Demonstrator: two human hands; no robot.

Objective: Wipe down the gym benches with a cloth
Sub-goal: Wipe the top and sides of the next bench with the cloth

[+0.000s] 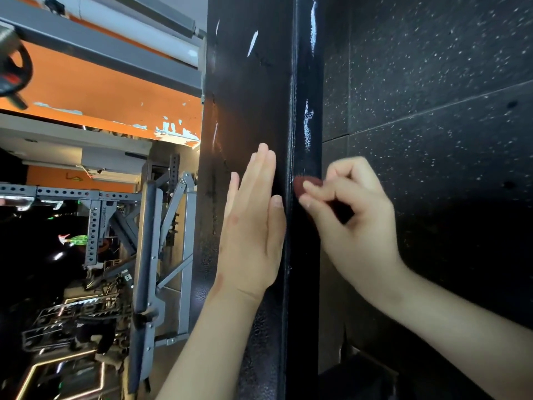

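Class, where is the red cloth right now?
In the head view, right of centre: the red cloth is pinched in the right hand against the black bench pad edge, right of the flat left hand.

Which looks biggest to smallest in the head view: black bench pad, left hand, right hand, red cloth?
1. black bench pad, running top to bottom of the frame.
2. left hand and right hand look alike; not ranked.
3. red cloth, smallest as seen; the right hand's fingers hide most of it.
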